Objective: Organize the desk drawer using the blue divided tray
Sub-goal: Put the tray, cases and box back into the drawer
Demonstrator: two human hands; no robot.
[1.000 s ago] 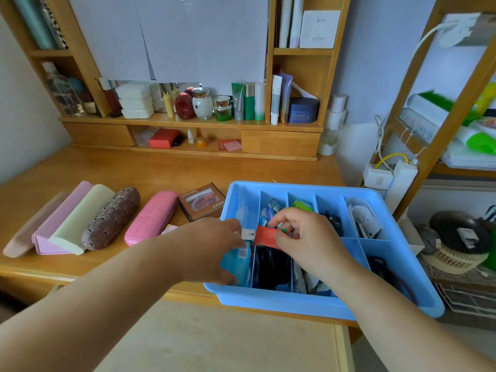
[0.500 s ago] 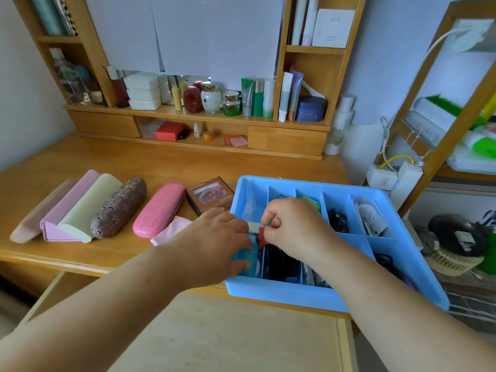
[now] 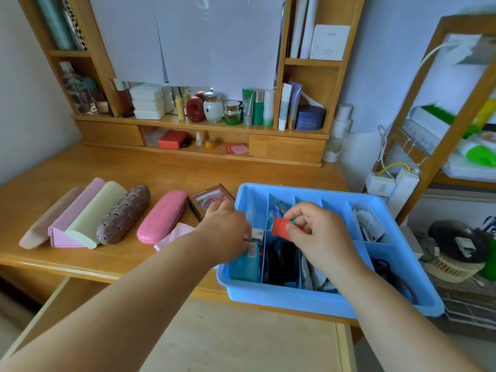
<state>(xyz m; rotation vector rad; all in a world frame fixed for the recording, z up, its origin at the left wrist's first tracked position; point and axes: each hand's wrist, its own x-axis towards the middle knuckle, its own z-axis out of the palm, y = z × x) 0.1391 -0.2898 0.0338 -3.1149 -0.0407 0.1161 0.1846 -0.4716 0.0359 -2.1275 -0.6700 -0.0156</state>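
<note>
The right hand (image 3: 319, 232) fingers are pinching a red packet (image 3: 281, 229) above the tray (image 3: 308, 302); the left hand (image 3: 228, 232) fingers are curling on a teal pouch (image 3: 245, 264) beside the tray's left edge.

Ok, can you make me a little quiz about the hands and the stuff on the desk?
1. True or false: the right hand pinches a small red packet.
2. Which compartment of the blue tray is the left hand reaching into: A) far right, B) near left, C) middle back?
3. The case nearest the tray, left of the brown box, is the ____ case.

Key: 1 true; 2 B; 3 pink.
</note>
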